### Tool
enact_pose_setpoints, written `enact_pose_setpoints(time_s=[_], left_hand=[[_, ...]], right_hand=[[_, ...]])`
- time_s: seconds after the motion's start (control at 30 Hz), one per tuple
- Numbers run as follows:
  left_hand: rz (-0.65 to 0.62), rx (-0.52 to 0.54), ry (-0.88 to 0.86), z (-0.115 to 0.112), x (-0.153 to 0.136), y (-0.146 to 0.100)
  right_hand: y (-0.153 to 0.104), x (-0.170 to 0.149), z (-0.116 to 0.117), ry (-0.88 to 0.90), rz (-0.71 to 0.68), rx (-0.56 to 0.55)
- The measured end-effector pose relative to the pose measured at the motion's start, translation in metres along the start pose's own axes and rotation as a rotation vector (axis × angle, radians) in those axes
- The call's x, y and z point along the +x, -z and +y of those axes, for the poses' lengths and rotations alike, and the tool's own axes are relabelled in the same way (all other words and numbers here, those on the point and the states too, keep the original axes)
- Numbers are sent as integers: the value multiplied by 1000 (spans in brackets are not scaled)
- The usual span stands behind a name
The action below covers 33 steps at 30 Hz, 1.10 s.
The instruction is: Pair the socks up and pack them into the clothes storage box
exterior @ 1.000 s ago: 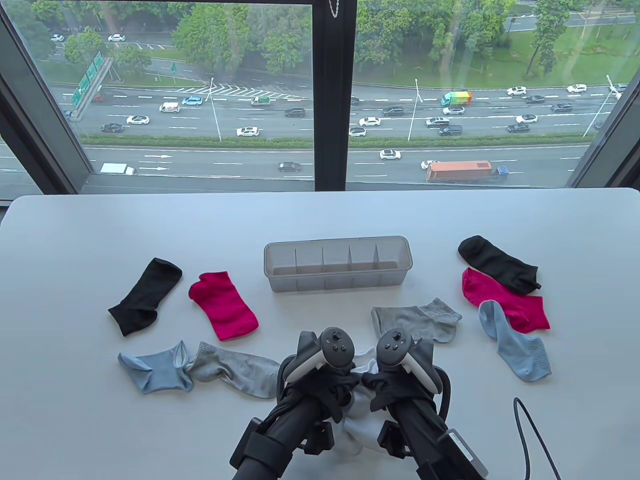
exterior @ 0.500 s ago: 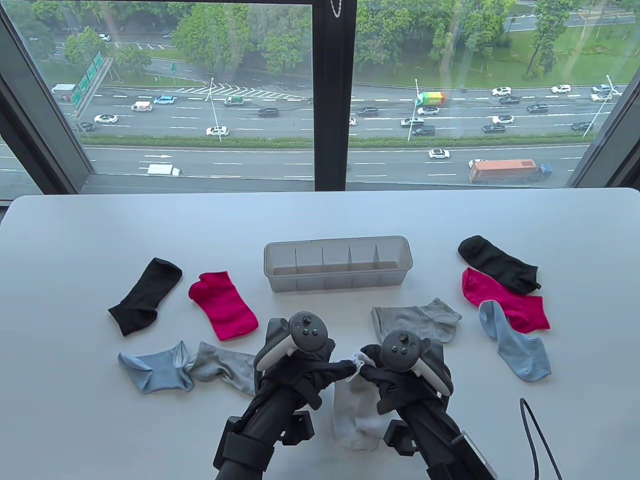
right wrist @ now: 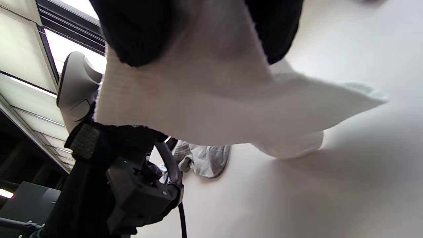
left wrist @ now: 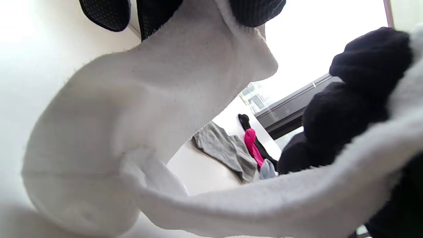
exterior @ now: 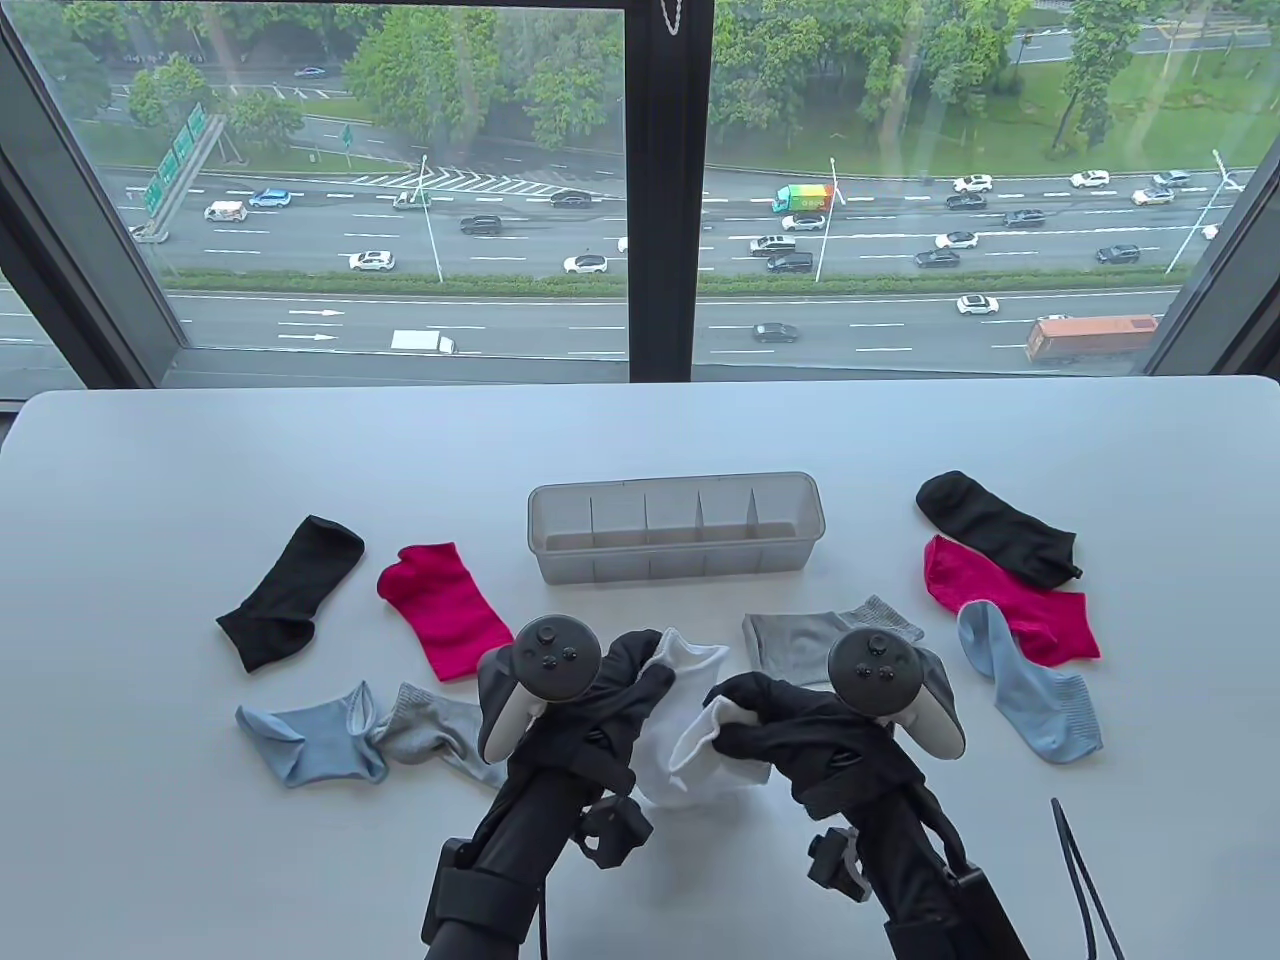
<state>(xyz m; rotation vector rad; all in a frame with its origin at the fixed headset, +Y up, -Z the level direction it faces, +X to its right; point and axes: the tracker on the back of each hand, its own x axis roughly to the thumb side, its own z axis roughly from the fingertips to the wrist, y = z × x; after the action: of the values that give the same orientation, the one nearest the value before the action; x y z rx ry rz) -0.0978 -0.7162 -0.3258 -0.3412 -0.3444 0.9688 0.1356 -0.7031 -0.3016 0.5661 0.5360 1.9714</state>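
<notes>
1. The left hand (exterior: 625, 690) has its fingers (left wrist: 254, 11) pinched on the top edge of a white sock (exterior: 672, 730), which hangs from them above the table (exterior: 640, 430).
2. The right hand (exterior: 790, 725) has its fingers (right wrist: 138, 29) curled round the cuff of a second white piece (exterior: 705, 735); I cannot tell whether it is a separate sock.
3. Just beyond the hands lies a grey sock (exterior: 800, 645), and left of them a grey sock (exterior: 430, 735) touching a light blue sock (exterior: 310, 740).
4. The clear storage box (exterior: 675, 490), split into compartments, stands behind.
5. Left of it are a black sock (exterior: 290, 590) and a pink sock (exterior: 445, 610).
6. To the right, a black sock (exterior: 1000, 525), a pink sock (exterior: 1010, 595) and a light blue sock (exterior: 1030, 695) overlap.
</notes>
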Motion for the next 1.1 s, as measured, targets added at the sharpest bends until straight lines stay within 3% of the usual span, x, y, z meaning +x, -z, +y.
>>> enact_pose_setpoints(time_s=[0.03, 0.07, 0.27, 0.4, 0.47, 0.6, 0.7, 0.73, 0.83, 1.0, 1.1], left_hand=[[-55, -45, -64, -2, 3, 1], [-95, -90, -123, -5, 7, 1], [-179, -132, -171, -8, 15, -1], [-241, -205, -272, -10, 19, -4], [-230, -200, -110, -11, 25, -5], [-202, -56, 88, -13, 37, -9], [-180, 12, 207, -13, 41, -11], [-171, 88, 299, -14, 44, -14], [-175, 195, 525, -17, 52, -17], [-204, 125, 430, -14, 52, -16], [-273, 41, 154, -12, 47, -14]], right_hand=[[1, 0, 1, -36, 12, -154], [0, -1, 2, -76, 29, -236], [-11, 6, -3, -237, 42, -453], [-13, 8, -2, -198, 30, -473], [-12, 10, -1, -170, 23, -457], [-10, 6, -6, -205, 75, -382], [-12, 6, -11, -306, 101, -414], [-13, 7, -12, -338, 96, -413], [-12, 9, -13, -272, 49, -302], [-11, 10, -12, -324, 76, -345], [-13, 10, -14, -336, 73, -364]])
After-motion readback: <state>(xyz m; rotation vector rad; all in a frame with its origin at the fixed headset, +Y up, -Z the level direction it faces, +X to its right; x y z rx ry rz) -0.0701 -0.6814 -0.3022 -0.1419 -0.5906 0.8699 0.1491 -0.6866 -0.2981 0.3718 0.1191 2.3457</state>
